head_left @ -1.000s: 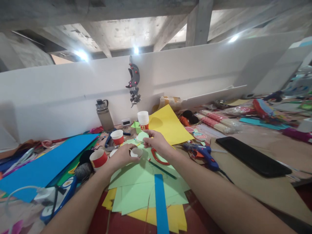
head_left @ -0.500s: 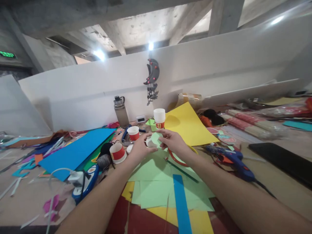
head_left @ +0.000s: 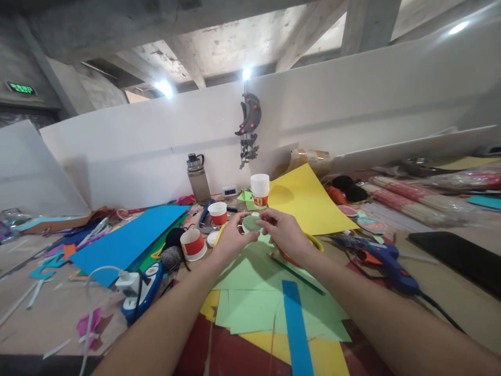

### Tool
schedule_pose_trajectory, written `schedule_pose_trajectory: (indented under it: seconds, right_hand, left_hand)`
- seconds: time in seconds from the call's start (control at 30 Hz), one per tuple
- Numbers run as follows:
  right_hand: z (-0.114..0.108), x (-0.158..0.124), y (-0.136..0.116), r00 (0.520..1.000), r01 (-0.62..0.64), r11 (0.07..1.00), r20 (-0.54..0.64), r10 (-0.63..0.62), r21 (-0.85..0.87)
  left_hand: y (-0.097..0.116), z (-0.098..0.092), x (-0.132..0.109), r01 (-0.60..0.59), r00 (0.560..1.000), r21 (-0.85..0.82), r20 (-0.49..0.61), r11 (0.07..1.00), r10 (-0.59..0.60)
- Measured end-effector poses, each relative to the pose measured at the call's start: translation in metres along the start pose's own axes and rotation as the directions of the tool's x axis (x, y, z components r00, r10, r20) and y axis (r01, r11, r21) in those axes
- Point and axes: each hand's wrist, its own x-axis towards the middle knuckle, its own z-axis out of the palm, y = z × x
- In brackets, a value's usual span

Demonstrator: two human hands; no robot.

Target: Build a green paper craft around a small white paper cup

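Above the light green paper sheets (head_left: 250, 310), both my hands meet at a white paper cup (head_left: 245, 230) and a round green paper disc (head_left: 251, 223). The cup is mostly hidden by fingers. My left hand (head_left: 232, 237) curls round the cup's left side, thumb in front. My right hand (head_left: 285, 232) pinches the disc's right edge; the disc lies over the cup's round end. Whether it is stuck there I cannot tell. Under my right hand lie red and yellow rings (head_left: 315, 242), partly covered, and a dark green pencil (head_left: 299, 275). A blue paper strip (head_left: 296, 329) lies nearer me.
Red-and-white paper cups (head_left: 193, 244) stand to the left, with a cup stack (head_left: 260, 189) behind. A blue glue gun (head_left: 391, 266) and black phone (head_left: 457, 257) lie right. Blue card (head_left: 133, 243), a power strip (head_left: 144, 292), yellow card (head_left: 309, 201) and a bottle (head_left: 198, 180) surround the work.
The green disc has tilted flatter and now covers the white cup's end, where it stood more upright before. The whole view has shifted slightly left.
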Motion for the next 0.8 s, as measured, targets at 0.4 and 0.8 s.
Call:
schedule_pose_trajectory:
  seconds: [0.4,0.8]
  right_hand:
    - [-0.0044,-0.0006,-0.0035,0.967,0.208,0.840,-0.026,-0.255,-0.501]
    - [-0.0003,0.0010,0.0013,0.996,0.077,0.959,-0.014,-0.084,-0.274]
  left_hand:
    - [0.0047,0.0067,-0.0006,0.053,0.997,-0.260,-0.045,0.964,-0.067]
    - [0.0068,0.0063,-0.0007,0.158,0.980,-0.301,-0.070,0.941,-0.186]
